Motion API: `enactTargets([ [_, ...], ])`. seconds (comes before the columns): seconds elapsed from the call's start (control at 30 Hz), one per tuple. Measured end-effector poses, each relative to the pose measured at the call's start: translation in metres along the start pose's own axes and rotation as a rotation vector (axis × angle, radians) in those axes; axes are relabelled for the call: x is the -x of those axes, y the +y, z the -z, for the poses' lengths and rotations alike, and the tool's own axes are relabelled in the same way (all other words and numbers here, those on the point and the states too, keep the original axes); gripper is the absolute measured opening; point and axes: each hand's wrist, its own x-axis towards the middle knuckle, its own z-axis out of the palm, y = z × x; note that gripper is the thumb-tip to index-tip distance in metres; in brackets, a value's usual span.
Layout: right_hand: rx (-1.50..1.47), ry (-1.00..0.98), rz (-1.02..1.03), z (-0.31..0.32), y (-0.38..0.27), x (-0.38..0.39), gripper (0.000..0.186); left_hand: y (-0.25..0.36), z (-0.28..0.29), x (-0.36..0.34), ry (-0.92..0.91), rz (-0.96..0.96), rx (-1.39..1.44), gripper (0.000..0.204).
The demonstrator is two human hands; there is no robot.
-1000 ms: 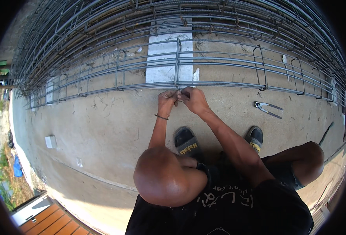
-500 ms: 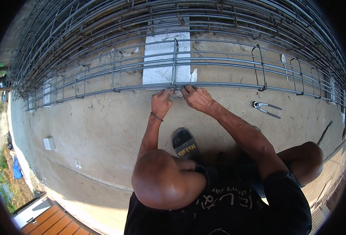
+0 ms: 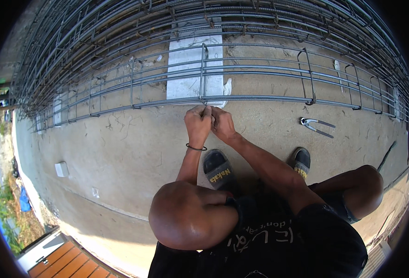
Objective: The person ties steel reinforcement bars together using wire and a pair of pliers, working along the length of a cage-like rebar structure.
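Note:
My left hand [image 3: 198, 125] and my right hand [image 3: 224, 125] meet just on the near side of a long steel rebar cage [image 3: 260, 97]. Both have closed fingers, pressed together below a stirrup [image 3: 201, 76] where it meets the cage's nearest bars. Whatever thin piece they pinch is hidden by the fingers. Off to the right on the ground lies a pair of end-cutting pincers [image 3: 317, 127] with dark handles, untouched.
A white board [image 3: 183, 85] lies flat under the cage. Beyond it, more rebar cages [image 3: 241, 11] are stacked densely. Near my feet are dark slippers [image 3: 217, 169]. A small white block [image 3: 61, 169] sits on the concrete at left.
My hands have come together and drawn slightly back from the bars; the right has moved toward the left. The cage and pincers stay in place.

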Motion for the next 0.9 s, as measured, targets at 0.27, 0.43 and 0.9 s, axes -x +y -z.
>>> enactTargets([
  [0.27,-0.739,-0.244,-0.577,0.014,-0.021,0.001,0.027,-0.024,0.025,-0.013,-0.141,0.284,0.495,0.018],
  [0.43,-0.313,-0.476,-0.445,0.052,-0.02,0.028,0.026,-0.037,0.012,-0.013,-0.13,0.361,0.597,0.02],
  [0.9,1.184,-0.977,-0.107,0.357,0.109,0.057,0.056,-0.025,-0.039,0.002,0.445,-0.237,-0.412,0.012],
])
